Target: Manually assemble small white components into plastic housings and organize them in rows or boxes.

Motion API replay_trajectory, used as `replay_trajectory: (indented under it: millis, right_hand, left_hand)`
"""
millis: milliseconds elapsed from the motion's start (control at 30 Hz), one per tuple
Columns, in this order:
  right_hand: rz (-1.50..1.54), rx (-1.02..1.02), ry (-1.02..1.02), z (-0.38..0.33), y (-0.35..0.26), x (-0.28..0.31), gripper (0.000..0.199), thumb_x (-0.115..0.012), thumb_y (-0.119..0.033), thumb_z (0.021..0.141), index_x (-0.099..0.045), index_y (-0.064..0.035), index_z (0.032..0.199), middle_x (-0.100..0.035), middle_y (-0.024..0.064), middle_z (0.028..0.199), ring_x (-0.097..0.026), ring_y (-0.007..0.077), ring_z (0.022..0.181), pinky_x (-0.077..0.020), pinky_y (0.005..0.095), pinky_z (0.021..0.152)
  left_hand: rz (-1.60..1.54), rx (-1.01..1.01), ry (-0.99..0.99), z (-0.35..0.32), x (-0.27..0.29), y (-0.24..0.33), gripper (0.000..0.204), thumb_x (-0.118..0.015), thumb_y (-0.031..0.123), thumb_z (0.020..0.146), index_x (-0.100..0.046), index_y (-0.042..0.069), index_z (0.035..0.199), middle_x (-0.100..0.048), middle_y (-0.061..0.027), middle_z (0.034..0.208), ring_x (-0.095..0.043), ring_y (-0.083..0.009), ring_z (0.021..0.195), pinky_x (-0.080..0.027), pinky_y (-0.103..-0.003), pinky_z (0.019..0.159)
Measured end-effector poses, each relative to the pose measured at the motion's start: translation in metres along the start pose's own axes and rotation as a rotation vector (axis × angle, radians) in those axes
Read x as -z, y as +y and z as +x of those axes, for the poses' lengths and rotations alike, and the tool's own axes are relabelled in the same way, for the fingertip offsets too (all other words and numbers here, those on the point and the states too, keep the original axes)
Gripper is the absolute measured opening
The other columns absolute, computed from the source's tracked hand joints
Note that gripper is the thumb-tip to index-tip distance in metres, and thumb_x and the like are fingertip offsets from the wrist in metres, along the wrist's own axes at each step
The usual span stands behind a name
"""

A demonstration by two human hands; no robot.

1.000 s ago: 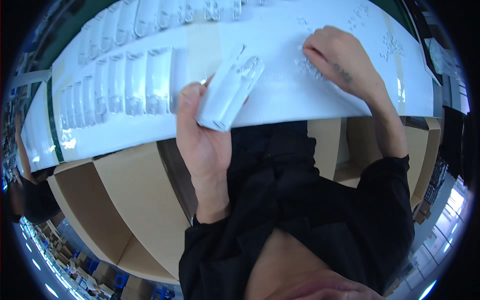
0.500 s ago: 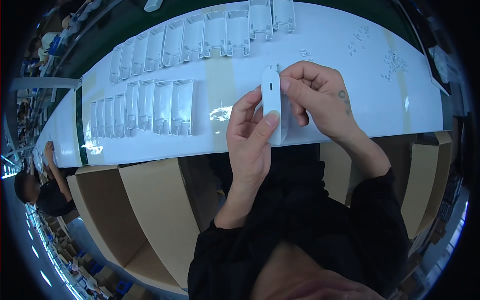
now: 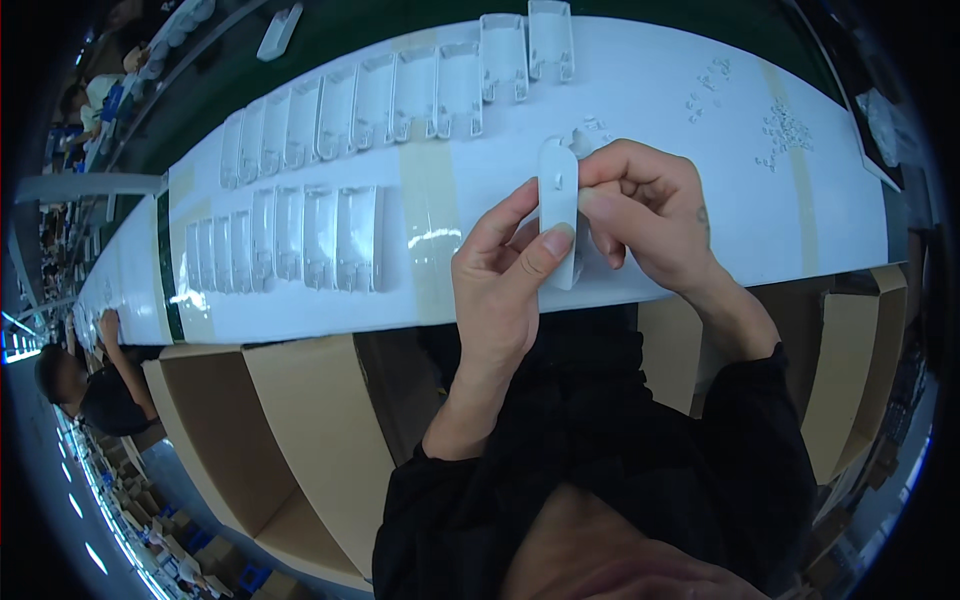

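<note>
Head view: left hand (image 3: 505, 275) grips white housing (image 3: 557, 205) near front edge of table (image 3: 740, 225). Right hand (image 3: 650, 215) at housing's right side, fingers bent; grasp unclear. Tabletop stretches rightward to scattered small pieces (image 3: 785, 130).

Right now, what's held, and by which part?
A white shell: the left hand holds its lower part and left side; the right hand is at its right edge.

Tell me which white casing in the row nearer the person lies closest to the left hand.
The right-end casing of that row; its neighbours all lie farther left, away from the left hand, which grips a separate casing.
</note>
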State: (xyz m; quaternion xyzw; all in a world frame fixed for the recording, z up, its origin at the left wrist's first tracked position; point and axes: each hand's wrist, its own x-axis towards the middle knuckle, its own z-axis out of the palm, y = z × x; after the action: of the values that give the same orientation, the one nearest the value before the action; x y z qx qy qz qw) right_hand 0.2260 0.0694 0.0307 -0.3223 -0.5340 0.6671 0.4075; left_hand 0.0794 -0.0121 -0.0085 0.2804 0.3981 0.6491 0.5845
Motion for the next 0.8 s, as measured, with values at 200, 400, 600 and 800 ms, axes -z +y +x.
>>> replay_trajectory:
  millis: [200,400,600,800]
  right_hand:
    - [-0.549,0.063,0.151,0.105,-0.031,0.067,0.015,-0.066,-0.016,0.094,-0.071,-0.0023,0.090,-0.060,0.0030,0.061,-0.045,0.0076,0.042,-0.0356,0.0201,0.041]
    - [-1.169,-0.065,0.445,0.283,-0.061,0.278,0.018,-0.063,-0.014,0.091,-0.071,0.0002,0.084,-0.063,0.0088,0.065,-0.056,0.0168,0.052,-0.0453,0.0274,0.048]
    - [-1.280,-0.221,0.505,0.315,-0.022,0.336,0.034,-0.068,-0.024,0.078,-0.070,0.0092,0.073,-0.066,0.0186,0.067,-0.061,0.0331,0.058,-0.0525,0.0414,0.059]
    - [-1.171,-0.171,-0.094,0.253,-0.021,0.141,0.035,-0.066,-0.026,0.083,-0.071,0.0073,0.089,-0.069,0.0202,0.081,-0.063,0.0344,0.069,-0.0538,0.0408,0.066]
  left_hand:
    - [0.720,-0.463,0.141,0.004,0.006,-0.018,0.037,-0.064,0.006,0.094,-0.059,-0.003,0.130,-0.065,-0.0167,0.123,-0.062,-0.0286,0.111,-0.050,-0.037,0.097]
    - [1.035,-0.521,0.224,-0.007,0.014,-0.022,0.024,-0.066,-0.001,0.084,-0.066,-0.002,0.108,-0.067,-0.0160,0.114,-0.062,-0.0300,0.100,-0.051,-0.038,0.092]
    - [1.211,-0.605,0.250,0.000,0.005,-0.033,0.024,-0.067,-0.004,0.079,-0.068,-0.001,0.103,-0.068,-0.0133,0.107,-0.062,-0.0289,0.096,-0.052,-0.036,0.089]
    - [1.261,-0.567,0.295,0.001,0.004,-0.033,0.024,-0.067,-0.004,0.079,-0.068,-0.001,0.103,-0.068,-0.0132,0.108,-0.062,-0.0286,0.096,-0.052,-0.037,0.089]
